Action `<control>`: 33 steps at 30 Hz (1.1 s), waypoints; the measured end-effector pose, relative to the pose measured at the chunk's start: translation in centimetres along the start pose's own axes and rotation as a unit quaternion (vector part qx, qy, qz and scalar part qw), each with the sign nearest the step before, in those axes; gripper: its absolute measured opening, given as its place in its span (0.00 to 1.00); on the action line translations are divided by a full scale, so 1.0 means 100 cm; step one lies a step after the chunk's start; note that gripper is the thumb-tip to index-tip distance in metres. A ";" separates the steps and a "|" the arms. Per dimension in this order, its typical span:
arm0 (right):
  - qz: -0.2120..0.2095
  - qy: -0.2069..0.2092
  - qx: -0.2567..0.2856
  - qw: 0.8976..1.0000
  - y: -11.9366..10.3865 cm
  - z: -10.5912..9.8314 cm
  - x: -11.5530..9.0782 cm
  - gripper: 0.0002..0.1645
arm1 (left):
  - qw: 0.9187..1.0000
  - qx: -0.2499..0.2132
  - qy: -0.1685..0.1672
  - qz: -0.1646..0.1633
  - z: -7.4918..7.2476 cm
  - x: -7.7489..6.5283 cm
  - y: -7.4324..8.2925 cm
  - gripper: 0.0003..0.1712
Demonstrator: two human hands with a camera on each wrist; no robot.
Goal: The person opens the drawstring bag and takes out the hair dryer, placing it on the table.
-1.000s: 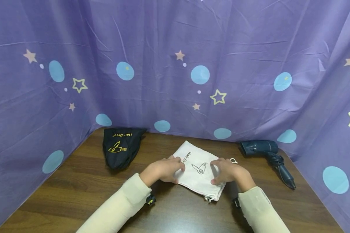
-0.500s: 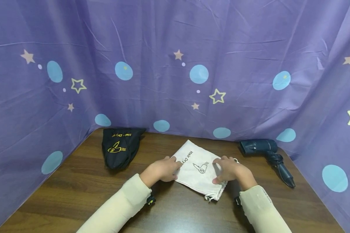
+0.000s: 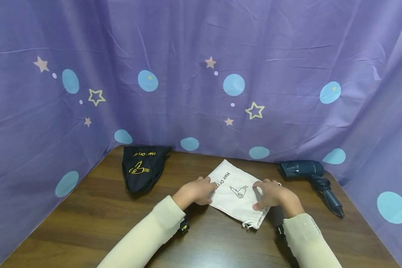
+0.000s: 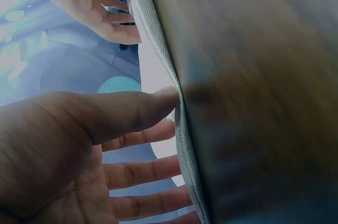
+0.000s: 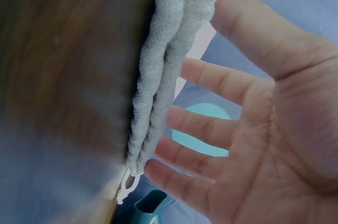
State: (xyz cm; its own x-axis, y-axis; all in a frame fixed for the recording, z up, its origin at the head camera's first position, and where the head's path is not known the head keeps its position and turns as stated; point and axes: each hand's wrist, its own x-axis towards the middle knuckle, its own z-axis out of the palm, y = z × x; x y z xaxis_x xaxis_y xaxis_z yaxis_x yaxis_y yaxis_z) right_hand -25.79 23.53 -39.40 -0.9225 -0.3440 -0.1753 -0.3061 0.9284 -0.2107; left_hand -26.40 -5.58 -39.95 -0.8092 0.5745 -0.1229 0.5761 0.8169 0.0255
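Observation:
A flat white drawstring bag (image 3: 234,208) with "Hair Dryer" lettering and a dryer drawing lies at an angle on the wooden table. My left hand (image 3: 198,190) touches its left edge. In the left wrist view the thumb's tip meets the bag's seam (image 4: 166,57) and the other fingers reach straight across the top. On the opposite side my right hand (image 3: 271,194) rests at the gathered mouth (image 5: 158,86). Its fingers are spread and nearly straight in the right wrist view, the tips at the cloth. A cord loop (image 5: 128,182) hangs from one end of the mouth.
At the back left lies a black hair dryer pouch (image 3: 144,169) with yellow print. A dark blue hair dryer (image 3: 301,169), its cord bundled round the handle, lies at the back right. A purple curtain (image 3: 187,93) with stars surrounds the table (image 3: 221,245).
The white bag has shifted a little to the right and turned slightly, both hands staying at its sides. More of the lettering shows beside my left hand. The pouch and hair dryer stay put.

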 end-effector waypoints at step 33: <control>0.004 0.005 0.036 0.999 0.063 -0.007 -0.009 0.43 | 0.998 0.038 -0.044 -0.030 -0.014 0.050 0.040 0.17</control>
State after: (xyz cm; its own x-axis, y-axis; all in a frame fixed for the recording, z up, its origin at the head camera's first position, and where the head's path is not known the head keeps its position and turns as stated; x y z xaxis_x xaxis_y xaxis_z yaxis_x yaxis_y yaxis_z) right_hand -27.06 29.77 -39.85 -0.9269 -0.3353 -0.1686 -0.2819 0.9185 -0.2773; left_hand -28.29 0.60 -39.06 -0.8313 0.5153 -0.2084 0.5366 0.8418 -0.0590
